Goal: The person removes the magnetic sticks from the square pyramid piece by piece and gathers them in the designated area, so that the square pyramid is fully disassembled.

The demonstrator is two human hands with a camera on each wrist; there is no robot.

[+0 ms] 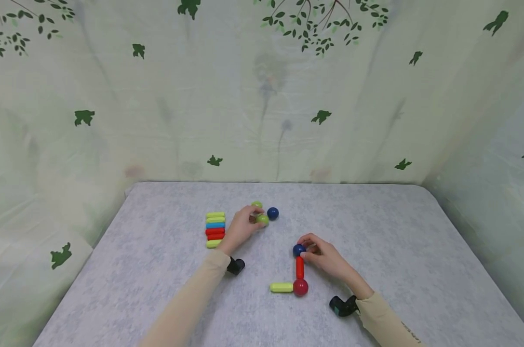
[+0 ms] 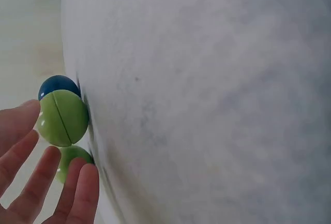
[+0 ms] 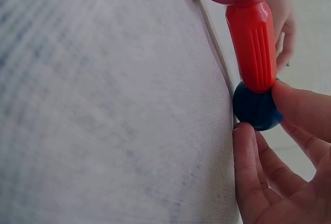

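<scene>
My left hand (image 1: 242,222) has its thumb and curved fingers at a light green ball (image 1: 262,220), gripping it near the back of the table. In the left wrist view, the thumb and index fingertip meet the edge of this ball (image 2: 64,118); a second green ball (image 2: 74,163) is partly behind other fingers. With its fingertips, my right hand (image 1: 327,256) holds a dark blue ball (image 3: 256,107). That ball joins a red rod (image 1: 300,268), whose other end meets a larger red ball (image 1: 301,287). A yellow-green rod (image 1: 281,287) extends left from the red ball.
Left of my left hand, several short rods (image 1: 215,225) in yellow-green, blue and red lie side by side. Another blue ball (image 1: 273,213) sits right of the green balls. Black wrist cameras (image 1: 343,306) stick out from both wrists. A printed curtain (image 1: 227,106) hangs behind the table.
</scene>
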